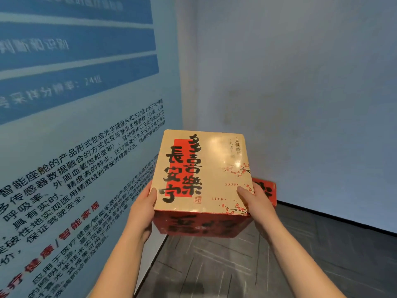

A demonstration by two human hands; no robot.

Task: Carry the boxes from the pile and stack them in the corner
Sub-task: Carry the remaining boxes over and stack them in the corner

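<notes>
A tan cardboard box with black calligraphy, a red panel on its lid and red sides (204, 168) is held up in the air between both hands, above the dark wood-pattern floor (279, 265) and in front of the corner where the blue printed wall panel (75, 125) meets the plain grey wall (300, 93). The box's long axis runs away from the person toward that corner. Its lid faces up and tilts toward the camera, with the lettering upright as seen from the person's side and one red short end facing them.

The left hand (142, 209) has its grip on the near left edge, thumb lying on the lid; its fingers are hidden by the box. The right hand (256, 203) grips the near right edge in the same way.

A second red box with black lettering (265, 190) shows partly behind the held box's right side, low by the foot of the grey wall.
</notes>
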